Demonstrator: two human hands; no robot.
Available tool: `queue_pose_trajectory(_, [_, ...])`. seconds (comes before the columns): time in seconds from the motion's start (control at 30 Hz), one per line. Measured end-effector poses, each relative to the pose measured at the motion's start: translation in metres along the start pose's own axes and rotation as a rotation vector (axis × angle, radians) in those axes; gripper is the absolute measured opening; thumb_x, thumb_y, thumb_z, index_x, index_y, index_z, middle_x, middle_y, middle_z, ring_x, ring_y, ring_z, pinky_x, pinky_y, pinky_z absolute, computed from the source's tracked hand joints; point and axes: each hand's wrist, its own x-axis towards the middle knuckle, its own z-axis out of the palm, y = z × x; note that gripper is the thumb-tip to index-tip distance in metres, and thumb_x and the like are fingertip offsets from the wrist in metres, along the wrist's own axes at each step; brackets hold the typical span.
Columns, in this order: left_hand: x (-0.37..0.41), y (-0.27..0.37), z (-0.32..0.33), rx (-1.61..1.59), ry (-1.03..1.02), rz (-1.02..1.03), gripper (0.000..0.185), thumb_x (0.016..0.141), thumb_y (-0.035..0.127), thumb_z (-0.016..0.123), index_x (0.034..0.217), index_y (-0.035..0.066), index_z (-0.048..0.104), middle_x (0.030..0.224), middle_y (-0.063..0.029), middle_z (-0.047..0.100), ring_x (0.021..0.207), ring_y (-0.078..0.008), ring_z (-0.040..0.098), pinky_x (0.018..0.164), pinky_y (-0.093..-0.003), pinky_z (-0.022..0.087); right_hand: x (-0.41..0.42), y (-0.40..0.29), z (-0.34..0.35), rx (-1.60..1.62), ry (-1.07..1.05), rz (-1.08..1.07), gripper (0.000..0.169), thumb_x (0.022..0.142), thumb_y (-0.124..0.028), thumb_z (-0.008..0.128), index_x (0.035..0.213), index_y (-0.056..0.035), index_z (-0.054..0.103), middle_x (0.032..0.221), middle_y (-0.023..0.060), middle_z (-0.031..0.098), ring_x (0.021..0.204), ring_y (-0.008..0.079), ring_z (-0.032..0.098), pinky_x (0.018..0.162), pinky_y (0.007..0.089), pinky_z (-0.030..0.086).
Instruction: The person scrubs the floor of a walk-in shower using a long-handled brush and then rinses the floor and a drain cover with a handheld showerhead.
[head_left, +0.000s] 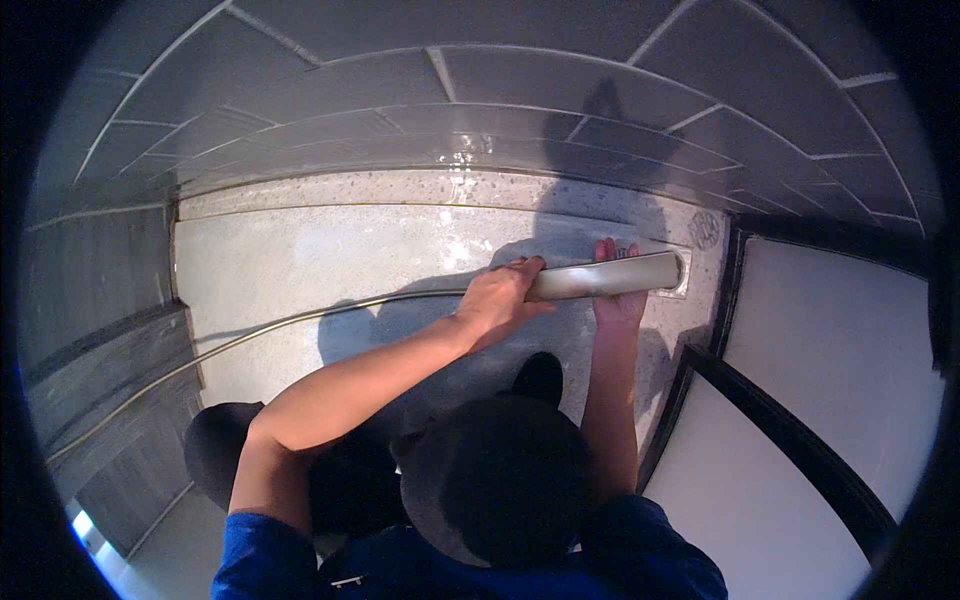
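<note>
My left hand is closed around the near end of a long, flat, brushed-metal hand shower. A thin metallic hose runs from that hand to the lower left. The palm of my right hand faces up beneath the far part of the hand shower, with its fingertips showing beyond it. A small thing shows by those fingertips, too unclear to name. Whether the right hand touches the shower or holds anything is hidden. The shower's far end overlaps a square metal floor drain.
Dark tiled walls rise ahead and at the left. A pale speckled ledge edges the light floor. A black-framed frosted panel stands at the right. A round patterned spot lies beyond the drain. Dark clothing and a shoe are below.
</note>
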Motion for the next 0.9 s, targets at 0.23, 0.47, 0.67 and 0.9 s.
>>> queue_pose_trajectory(0.23, [0.000,0.006,0.004,0.052,-0.040,0.026,0.046,0.075,0.033,0.065,0.104,0.003,0.046,0.090,-0.0187,0.058,0.084,-0.0354,0.057,0.072,-0.0409,0.046,0.042,-0.015,-0.044,0.166,-0.488,0.433,0.024,0.084,-0.028,0.057,0.085,-0.0037,0.056,0.080,0.0123,0.057,0.078,0.0268,0.057,0.073,0.0359,0.051])
queue_pose_trajectory(0.47, [-0.005,-0.004,0.000,0.049,-0.054,-0.051,0.052,0.073,0.038,0.067,0.105,0.003,0.047,0.086,-0.0183,0.060,0.085,-0.0362,0.058,0.073,-0.0415,0.047,-0.004,0.009,-0.011,0.188,-0.207,0.172,0.025,0.083,-0.026,0.055,0.097,-0.0048,0.054,0.087,0.0121,0.057,0.082,0.0234,0.056,0.081,0.0372,0.048])
queue_pose_trajectory(0.67, [0.002,0.007,-0.009,0.080,-0.173,-0.189,0.050,0.074,0.039,0.066,0.104,0.005,0.047,0.090,-0.0178,0.061,0.088,-0.0334,0.059,0.073,-0.0413,0.047,0.008,0.009,-0.024,-0.671,-0.025,-0.091,0.032,0.083,-0.011,0.054,0.114,-0.0051,0.047,0.108,0.0112,0.056,0.095,0.0227,0.055,0.087,0.0378,0.044])
queue_pose_trajectory(0.9, [0.003,0.000,-0.012,-0.061,-0.079,-0.265,0.051,0.072,0.040,0.069,0.101,0.004,0.049,0.085,-0.0171,0.062,0.082,-0.0314,0.061,0.072,-0.0397,0.048,0.047,-0.024,-0.030,-1.616,-0.246,-0.921,0.037,0.069,-0.012,0.069,0.094,-0.0006,0.044,0.087,0.0107,0.051,0.079,0.0242,0.052,0.071,0.0342,0.042])
